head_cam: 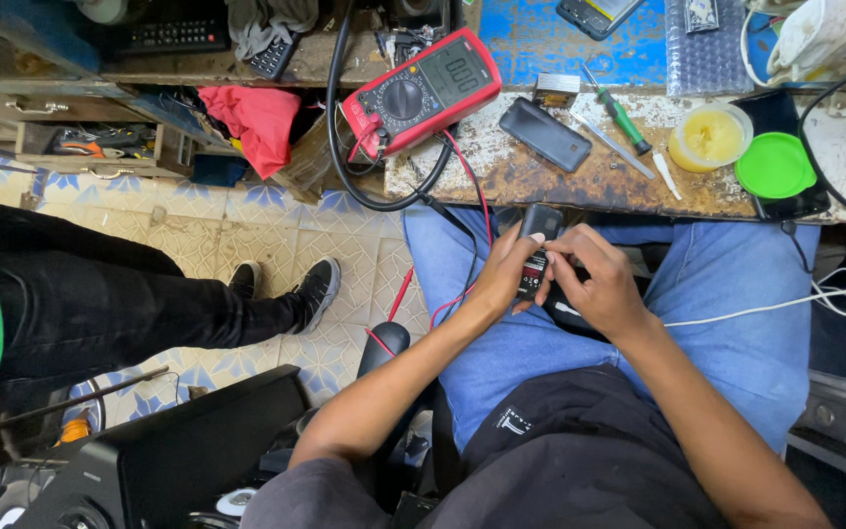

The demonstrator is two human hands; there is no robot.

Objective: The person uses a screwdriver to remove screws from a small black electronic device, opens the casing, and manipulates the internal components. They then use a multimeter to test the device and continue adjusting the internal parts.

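Phone (539,245), small and dark, held over the lap just below the table (540,181) edge, long axis running away from the body. Left hand (501,279) clasps its left side; right hand (599,284) pinches its right edge, equally near.

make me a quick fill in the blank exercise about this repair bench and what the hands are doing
1. The left hand and right hand together hold a small black ____ over the lap.
2. The multimeter on the bench has a ____ casing.
3. The lid lying beside the yellow tub is ____.
4. The screwdriver has a ____ handle.

Missing words: phone; red; green; green
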